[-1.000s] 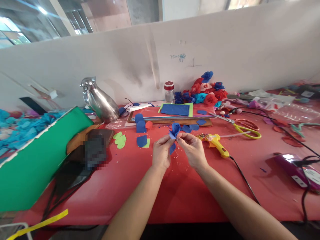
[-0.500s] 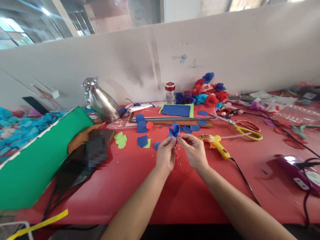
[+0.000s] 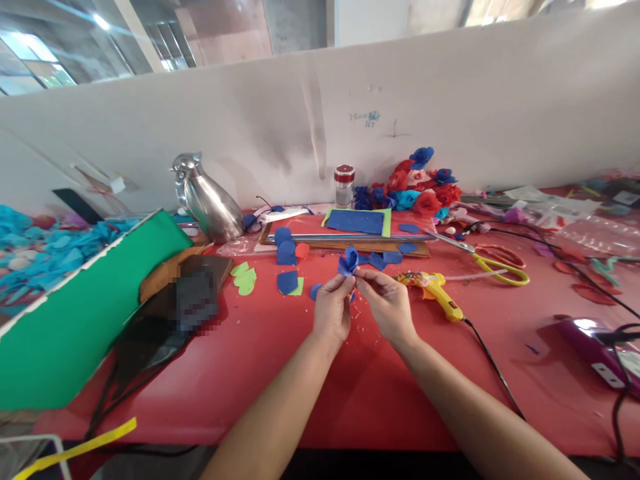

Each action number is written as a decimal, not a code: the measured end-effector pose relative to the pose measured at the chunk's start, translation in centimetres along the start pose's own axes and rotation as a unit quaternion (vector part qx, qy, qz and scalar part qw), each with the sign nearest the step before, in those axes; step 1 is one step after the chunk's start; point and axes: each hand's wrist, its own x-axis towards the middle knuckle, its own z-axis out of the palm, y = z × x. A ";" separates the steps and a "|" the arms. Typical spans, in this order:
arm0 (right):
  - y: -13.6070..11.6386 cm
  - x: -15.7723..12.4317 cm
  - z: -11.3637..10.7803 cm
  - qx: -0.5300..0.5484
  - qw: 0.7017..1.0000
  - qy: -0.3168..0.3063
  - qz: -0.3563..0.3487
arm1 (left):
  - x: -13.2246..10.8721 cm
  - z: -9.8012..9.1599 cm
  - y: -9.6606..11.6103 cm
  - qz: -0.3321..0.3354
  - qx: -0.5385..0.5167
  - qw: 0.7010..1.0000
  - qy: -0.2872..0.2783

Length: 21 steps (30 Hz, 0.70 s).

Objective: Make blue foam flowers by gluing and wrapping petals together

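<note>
A small blue paper flower (image 3: 349, 262) with curled petals is pinched at its base between both hands, above the middle of the red table (image 3: 280, 373). My left hand (image 3: 332, 309) is closed on it from the left. My right hand (image 3: 387, 301) presses thumb and fingertips together against its lower right side; the exact contact is partly hidden. Loose blue petals (image 3: 287, 282) lie left of the hands, and green petals (image 3: 245, 279) lie farther left. Just right of my right hand rests a yellow glue gun (image 3: 443, 297) with a glue stick in its back.
Scissors (image 3: 500, 265) with red and yellow handles lie behind the glue gun. At the back stand a steel jug (image 3: 213, 207), a red-lidded jar (image 3: 344, 187) and a heap of paper flowers (image 3: 425, 190). A green box (image 3: 95, 313) borders the left; a purple power strip (image 3: 595, 350) sits right.
The view has shifted slightly, so the table things appear a little farther right. Both hands still hold the blue flower in nearly the same place, with the flower turned slightly.
</note>
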 end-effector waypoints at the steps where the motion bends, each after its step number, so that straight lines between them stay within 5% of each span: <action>1: 0.0 0.0 0.0 -0.003 1.000 -0.002 0.000 | 0.0 0.0 0.0 0.003 0.002 1.000 0.000; 21: -0.6 -0.3 -0.1 -0.043 0.998 -0.033 -0.023 | 0.5 -0.5 0.1 0.034 0.062 0.997 0.017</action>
